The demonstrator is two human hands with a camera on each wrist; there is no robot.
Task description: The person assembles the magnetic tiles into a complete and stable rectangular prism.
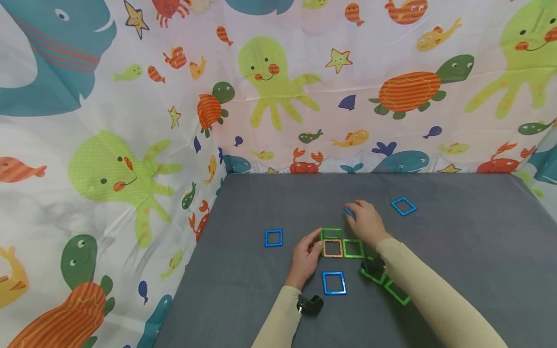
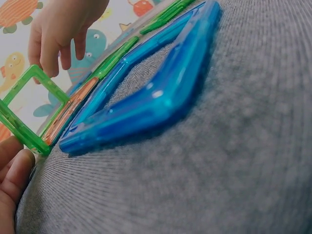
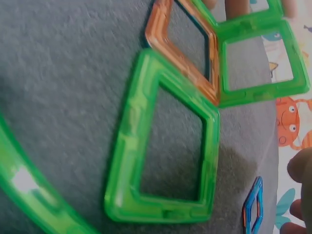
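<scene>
My left hand [image 1: 304,258] pinches the side of an upright green square tile, its fingers [image 2: 12,161] at a lower corner in the left wrist view. That tile stands beside a flat orange square tile [image 1: 333,248], with another green square tile [image 1: 332,233] standing behind. A flat green square tile [image 1: 354,249] adjoins the orange one on the right. Farther back, my right hand [image 1: 365,223] is over a blue tile [image 1: 349,211], mostly hidden by the hand. Its fingers [image 2: 50,58] hang downward in the left wrist view, and no grip on the tile shows.
Single blue square tiles lie at the left [image 1: 273,238], in front [image 1: 334,283] and at the far right [image 1: 403,206]. Two green tiles [image 1: 397,292] lie beneath the right forearm. A sea-animal patterned cloth [image 1: 287,145] borders the grey surface [image 1: 243,299].
</scene>
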